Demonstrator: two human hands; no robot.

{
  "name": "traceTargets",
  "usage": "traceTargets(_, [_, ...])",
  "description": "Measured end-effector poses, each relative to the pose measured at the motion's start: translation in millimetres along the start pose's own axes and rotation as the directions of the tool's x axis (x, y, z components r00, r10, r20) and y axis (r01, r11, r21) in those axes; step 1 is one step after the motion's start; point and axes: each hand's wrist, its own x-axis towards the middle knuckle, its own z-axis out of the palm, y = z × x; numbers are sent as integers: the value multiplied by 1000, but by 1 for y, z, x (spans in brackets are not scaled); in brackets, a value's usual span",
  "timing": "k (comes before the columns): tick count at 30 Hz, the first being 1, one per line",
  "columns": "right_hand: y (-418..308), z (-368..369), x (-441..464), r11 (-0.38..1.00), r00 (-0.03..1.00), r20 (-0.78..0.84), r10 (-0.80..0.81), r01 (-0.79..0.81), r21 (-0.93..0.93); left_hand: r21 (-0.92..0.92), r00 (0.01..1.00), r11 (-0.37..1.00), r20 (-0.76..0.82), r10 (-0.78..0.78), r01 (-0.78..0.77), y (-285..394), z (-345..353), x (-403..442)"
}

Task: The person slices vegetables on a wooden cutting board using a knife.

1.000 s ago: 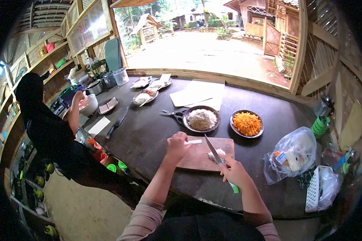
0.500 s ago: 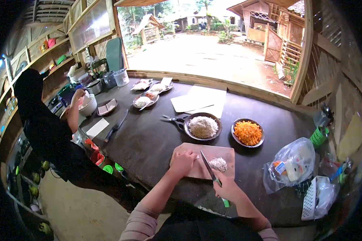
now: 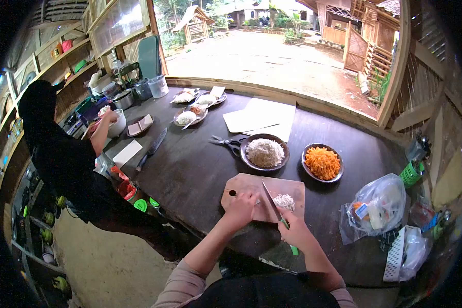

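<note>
Dark tabletop (image 3: 200,169), open window beyond. Cutting board (image 3: 244,184) near edge, white shreds (image 3: 283,201) at its 3 o'clock. Right hand (image 3: 294,232) wrapped round green-handled knife (image 3: 271,200), blade toward 11. Left hand (image 3: 241,208) bunched on board; couldn't tell if pinching. Carrot bowl (image 3: 339,175) at board's 2 o'clock.

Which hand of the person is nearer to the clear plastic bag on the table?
Right. The right hand, holding the knife, is left of the bag; the left hand is farther left, at the cutting board.
</note>
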Motion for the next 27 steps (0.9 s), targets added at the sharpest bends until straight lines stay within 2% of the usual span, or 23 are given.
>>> traceTargets(2, [-5,1,1,998,996,55,70,-70,-7,11,999,1000,-35,-2,3,-3,5,2])
traceTargets(4, [-8,1,4,998,997,56,61,-60,-15,19,997,1000,-71,-5,6,-1,2,4])
traceTargets(6, [-7,1,6,998,997,57,54,-53,-23,27,998,998,39,-53,52,1,-2,7])
traceTargets(8, [0,1,9,986,997,45,-57,63,-151,13,998,999,37,-46,46,1,1,9])
traceTargets(9, [0,0,8,986,997,44,-57,63,-156,5,999,999,33,-39,39,0,3,12])
traceTargets(12, [-6,-9,6,998,998,54,-30,32,-47,-36,998,999,-57,22,-24,-5,19,16])
traceTargets(14, [-9,-14,-3,996,989,126,72,-79,49,-64,997,998,-79,22,-27,2,17,15])
traceTargets(19, [-4,-14,-4,997,992,107,63,-67,35,-62,987,994,-138,81,-90,2,24,7])
traceTargets(21, [-6,-13,-5,997,990,120,70,-75,31,-69,990,996,-138,40,-50,2,22,4])
traceTargets(23, [-9,-10,-4,997,995,58,-77,77,-14,-15,985,999,-172,25,-28,1,19,1])
traceTargets(24, [-8,-8,-4,997,995,62,-76,78,-19,46,980,999,-201,12,-3,0,19,0])
traceTargets(27, [-4,-1,-5,989,989,4,-147,147,-30,12,987,999,-159,-29,31,-5,20,-1])
